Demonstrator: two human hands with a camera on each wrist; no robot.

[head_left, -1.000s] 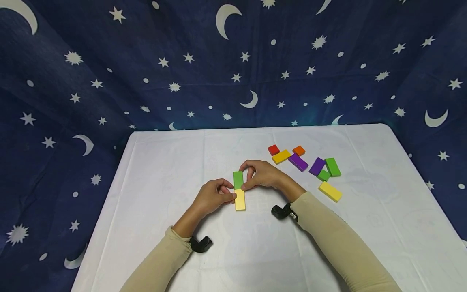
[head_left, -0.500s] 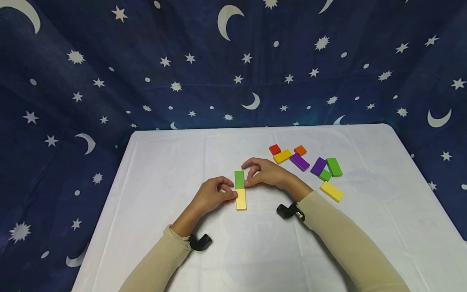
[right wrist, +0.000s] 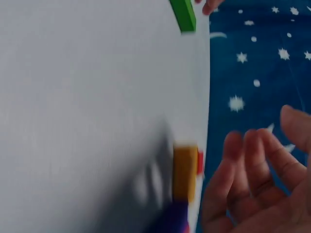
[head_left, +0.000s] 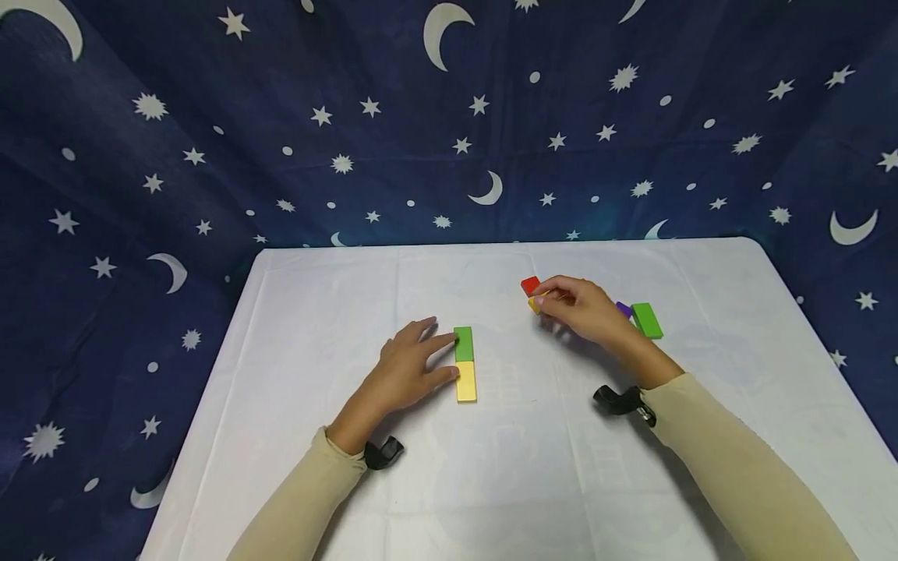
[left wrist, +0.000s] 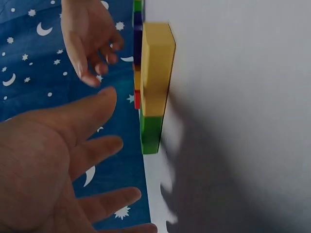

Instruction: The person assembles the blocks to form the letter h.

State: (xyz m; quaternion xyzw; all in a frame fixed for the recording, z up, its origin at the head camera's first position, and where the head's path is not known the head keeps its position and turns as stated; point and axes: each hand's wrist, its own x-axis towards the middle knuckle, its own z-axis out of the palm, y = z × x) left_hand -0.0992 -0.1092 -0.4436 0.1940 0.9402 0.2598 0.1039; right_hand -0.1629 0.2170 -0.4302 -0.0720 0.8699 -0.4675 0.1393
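A green block [head_left: 464,344] and a pale yellow block [head_left: 466,382] lie end to end in a line mid-table. My left hand [head_left: 403,374] is just left of them with fingers spread. Its fingertips come close to both blocks in the head view; the left wrist view shows no grip. Farther right, my right hand [head_left: 585,312] hovers over the loose blocks, fingers loosely bent and holding nothing in the right wrist view. Nearest to it are an orange-yellow block [right wrist: 184,170], a red block [head_left: 530,285] and a blurred purple block [right wrist: 170,218].
Another green block [head_left: 647,320] and part of a purple block [head_left: 624,309] show beyond the right wrist. The right hand and forearm hide the other loose blocks. A white cloth covers the table [head_left: 337,296]; a dark blue starry curtain [head_left: 393,156] hangs behind.
My right hand has left the green block and moved right to the loose blocks. The left fingers have spread out. The green and yellow blocks stay in line.
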